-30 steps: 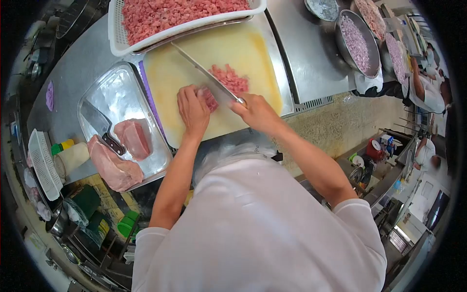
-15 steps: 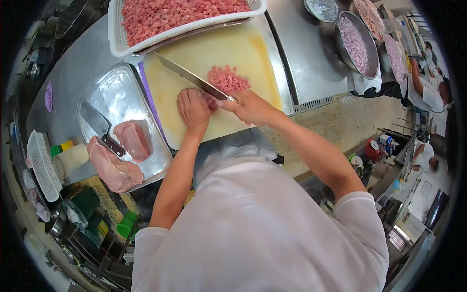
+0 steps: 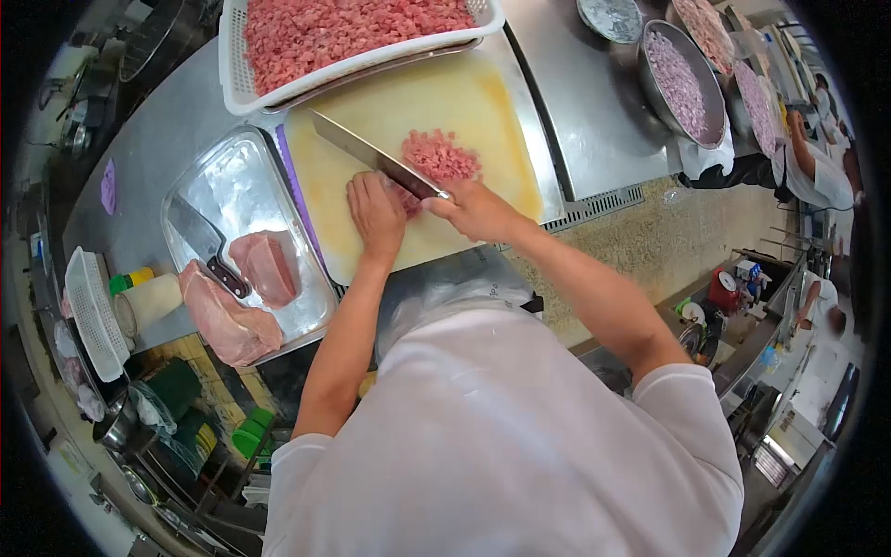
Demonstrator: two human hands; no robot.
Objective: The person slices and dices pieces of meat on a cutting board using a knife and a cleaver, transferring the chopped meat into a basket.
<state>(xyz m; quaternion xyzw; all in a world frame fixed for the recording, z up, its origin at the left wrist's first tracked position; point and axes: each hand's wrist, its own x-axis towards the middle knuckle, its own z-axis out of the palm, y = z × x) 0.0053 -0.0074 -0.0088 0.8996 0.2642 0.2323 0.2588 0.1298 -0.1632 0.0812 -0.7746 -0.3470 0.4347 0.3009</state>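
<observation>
My right hand [image 3: 480, 213] is wrapped round the handle of a broad-bladed kitchen knife [image 3: 365, 151]. Its blade slants up and left across the cutting board [image 3: 506, 121], beside my left hand [image 3: 378, 212]. The fingers of my left hand are curled together against a piece of raw meat [image 3: 407, 199], which the blade and the hand partly hide. Just beyond the blade lies a small heap of diced meat [image 3: 440, 155]. Left of the board, a metal tray [image 3: 243, 176] carries two larger meat pieces [image 3: 264, 269] and a second knife [image 3: 223, 275] with a dark handle.
A white basket [image 3: 367, 76] of diced meat stands at the board's far edge. Metal bowls [image 3: 710, 116] of chopped pinkish food are at the far right. At left are a purple cloth [image 3: 109, 187] and a white perforated basket [image 3: 96, 316]. Another person [image 3: 817, 172] is at far right.
The whole view has shifted slightly, with the table things now a little further right. Both hands stay at the meat, and the knife is still in my right hand.
</observation>
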